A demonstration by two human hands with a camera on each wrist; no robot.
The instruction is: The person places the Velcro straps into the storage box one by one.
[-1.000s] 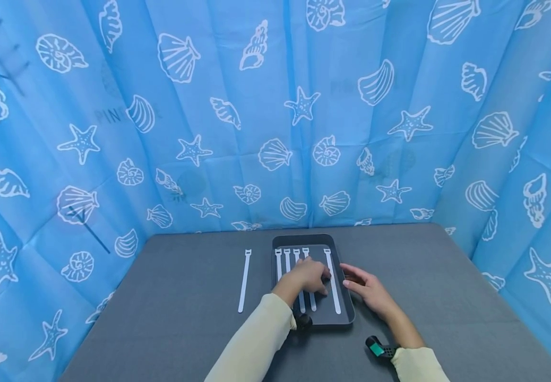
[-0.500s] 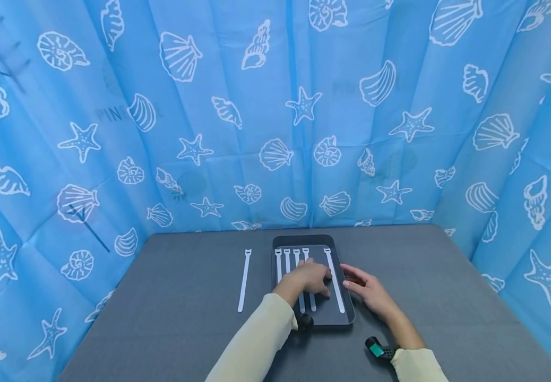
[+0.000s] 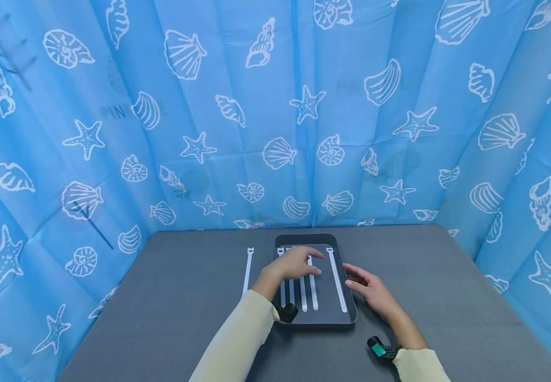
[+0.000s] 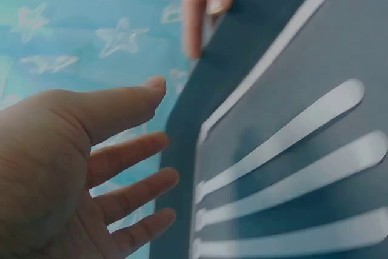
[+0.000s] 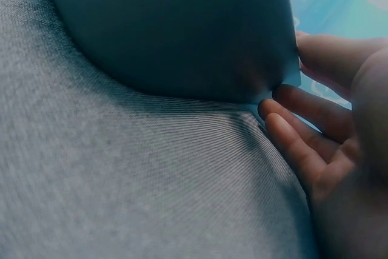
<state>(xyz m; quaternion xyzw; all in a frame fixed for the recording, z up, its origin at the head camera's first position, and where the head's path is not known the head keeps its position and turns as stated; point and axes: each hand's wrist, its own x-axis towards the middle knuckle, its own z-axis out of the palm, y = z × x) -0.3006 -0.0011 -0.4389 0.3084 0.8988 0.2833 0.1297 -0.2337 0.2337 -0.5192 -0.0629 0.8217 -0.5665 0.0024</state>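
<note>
My left hand (image 3: 293, 264) hovers over a dark grey tray (image 3: 325, 305), fingers spread and nothing held. Beneath it, several white slotted-head cable ties (image 3: 303, 298) lie side by side in the tray's left and middle part, their upper portions partly hidden by the hand. One more cable tie (image 3: 336, 280) lies apart near the right wall, slightly slanted; the left wrist view shows this tie (image 4: 267, 62) beyond my open palm. My right hand (image 3: 375, 293) is at the tray's right side, its loosely bent fingertips (image 5: 285, 128) right at the outer wall.
Left of the tray, a single white cable tie (image 3: 248, 269) lies on the grey cloth-covered table (image 3: 184, 297), its lower end hidden behind the left sleeve. A blue curtain (image 3: 275, 106) with white shell prints hangs behind the table. Both wrists wear black straps.
My left hand has lifted off and moved left, away from the rightmost cable tie, fingers opening out. That tie's near end has swung slightly right. My right hand stays in place.
</note>
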